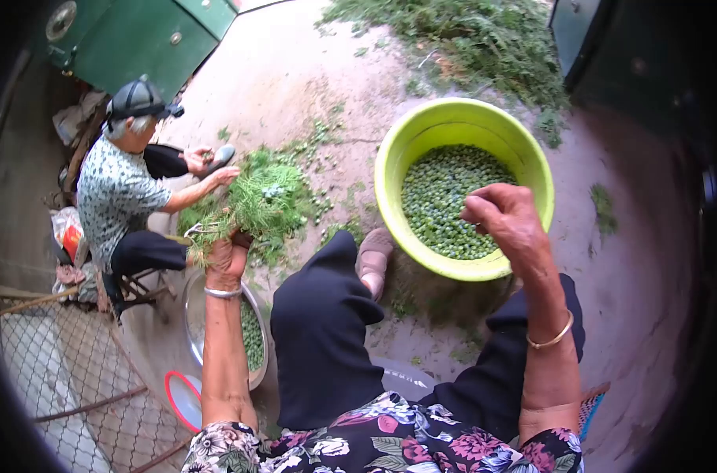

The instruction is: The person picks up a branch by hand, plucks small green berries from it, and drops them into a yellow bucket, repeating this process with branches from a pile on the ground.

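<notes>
Feathery green sprigs (pixel 272 193) are clamped in the grip of the left hand (pixel 227 258); the right hand (pixel 510 219), its grip seemingly together, hovers over green berries (pixel 445 185) in a lime-yellow tub (pixel 388 167).

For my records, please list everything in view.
Bucket: 1, lime, right
Basin: 1, silvery, lower left
Round bits: many, green, in bucket and basin
Leafy heap: 1, green, top
Leafy bunch: 1, green, above basin
Cabinet: 1, green, top left
Co-worker: 1, patterned shirt, left
Mesh panel: 1, dark, lower left
Rimmed object: 1, red, below basin
Trousers: 1, black, centre
Shoe: 1, pinkish, centre
Left hand: 1, silver bracelet, gripping leafy bunch
Right hand: 1, gold bracelet, over bucket
</notes>
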A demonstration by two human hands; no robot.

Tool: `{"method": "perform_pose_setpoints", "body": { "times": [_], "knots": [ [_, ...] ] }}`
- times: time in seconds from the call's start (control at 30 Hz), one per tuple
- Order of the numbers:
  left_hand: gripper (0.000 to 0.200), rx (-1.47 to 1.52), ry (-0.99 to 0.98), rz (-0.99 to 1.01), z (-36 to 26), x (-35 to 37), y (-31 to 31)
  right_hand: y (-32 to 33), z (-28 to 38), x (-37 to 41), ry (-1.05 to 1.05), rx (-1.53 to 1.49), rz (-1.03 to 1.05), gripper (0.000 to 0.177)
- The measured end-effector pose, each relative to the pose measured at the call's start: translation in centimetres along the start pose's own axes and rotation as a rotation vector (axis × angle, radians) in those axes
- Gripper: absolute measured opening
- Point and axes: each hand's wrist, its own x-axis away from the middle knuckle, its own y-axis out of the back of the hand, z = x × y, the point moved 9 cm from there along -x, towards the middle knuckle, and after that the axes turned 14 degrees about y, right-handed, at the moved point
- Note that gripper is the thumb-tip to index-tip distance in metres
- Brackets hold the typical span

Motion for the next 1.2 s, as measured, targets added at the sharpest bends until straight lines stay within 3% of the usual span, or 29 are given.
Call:
{"method": "perform_pose_setpoints", "body": {
  "times": [0.1, 0.17, 0.2, 0.23, 0.3, 0.33, 0.37, 0.43, 0.47, 0.5, 0.57, 0.63, 0.7, 0.73, 0.77, 0.87, 0.9, 0.97, 1.03, 1.07, 1.1, 1.17, 1.2],
  "knots": [
    [0.031, 0.051, -0.026, 0.146, -1.0, 1.1, -8.6, -1.7, 0.2, 0.7, -0.138, -0.352, 0.047, 0.039],
    [0.032, -0.425, -0.386, 0.225, -3.7, 4.4, -18.8, -2.6, 0.0, 0.9, -0.146, -0.453, 0.099, 0.054],
    [0.03, -0.122, -0.258, 0.3, -2.4, 4.4, -20.5, -2.7, -0.1, 0.9, -0.142, -0.501, 0.088, 0.058],
    [0.03, -0.947, -0.545, 0.078, -3.5, 5.8, -24.4, -2.6, -0.2, 0.9, -0.136, -0.548, 0.078, 0.063],
    [0.028, -0.628, -0.372, 0.279, -1.7, 5.4, -28.0, -1.4, 0.1, 0.2, -0.032, -0.553, 0.051, 0.068],
    [0.027, -0.781, -0.569, 0.368, -1.6, 6.7, -30.3, -0.9, -0.4, -0.2, -0.054, -0.658, 0.035, 0.057],
    [0.033, -0.688, -0.4, 0.401, 0.1, 5.8, -31.2, 0.2, -0.4, -0.3, -0.055, -0.651, 0.011, 0.057],
    [0.047, -0.759, -0.088, 0.423, 3.3, 4.9, -32.4, 1.3, 1.6, -0.2, -0.017, -0.926, 0.024, 0.044],
    [0.055, -0.602, -0.146, 0.535, 3.6, 5.3, -33.6, 2.4, 1.3, -0.3, -0.001, -0.957, -0.171, 0.02],
    [0.055, -0.599, -0.141, 0.549, 3.4, 5.7, -34.5, 2.9, 1.1, -0.2, 0.0, -0.952, -0.186, 0.02],
    [0.056, -0.94, -0.311, 0.506, 2.2, 7.0, -36.7, 4.8, 0.4, -0.3, 0.052, -0.988, -0.352, 0.017],
    [0.052, -1.022, -0.423, 0.588, 1.8, 6.5, -36.8, 6.0, 0.8, 0.0, 0.071, -0.983, -0.346, 0.016],
    [0.044, -0.452, 0.28, 0.718, 4.8, 3.6, -34.7, 7.5, 0.9, 0.2, 0.103, -0.916, -0.372, 0.015],
    [0.04, -0.289, 0.327, 0.649, 4.1, 2.5, -34.3, 8.4, 1.4, 0.5, 0.141, -0.867, -0.427, 0.016],
    [0.04, -0.291, 0.328, 0.65, 3.5, 2.2, -34.7, 8.6, 1.3, 0.5, 0.141, -0.868, -0.428, 0.016],
    [0.041, -0.886, 0.074, 0.443, 0.8, 2.1, -35.8, 9.5, 1.5, 0.8, 0.16, -0.777, -0.45, 0.018],
    [0.041, -0.888, 0.075, 0.439, 1.3, 2.2, -36.6, 9.4, 1.7, 0.9, 0.158, -0.78, -0.447, 0.018],
    [0.037, -0.952, -0.153, 0.614, 2.1, 4.1, -39.8, 9.0, 2.1, 1.1, 0.137, -0.701, -0.409, 0.017],
    [0.031, -0.984, -0.384, 0.515, 3.5, 4.6, -40.3, 8.5, 2.5, 1.3, 0.129, -0.649, -0.385, 0.017],
    [0.022, -1.252, -0.49, 0.398, 4.2, 4.5, -40.9, 8.4, 2.5, 1.3, 0.121, -0.598, -0.366, 0.017],
    [0.022, -1.25, -0.486, 0.399, 4.8, 4.4, -41.5, 8.5, 2.3, 1.3, 0.117, -0.596, -0.367, 0.017],
    [0.014, -0.82, -0.128, 0.617, 7.3, 4.0, -42.1, 8.2, 2.3, 1.1, 0.182, -0.513, -0.309, 0.016],
    [0.008, -0.765, -0.154, 0.594, 7.5, 3.9, -41.8, 8.3, 2.7, 1.3, 0.191, -0.46, -0.291, 0.017]
  ]
}}
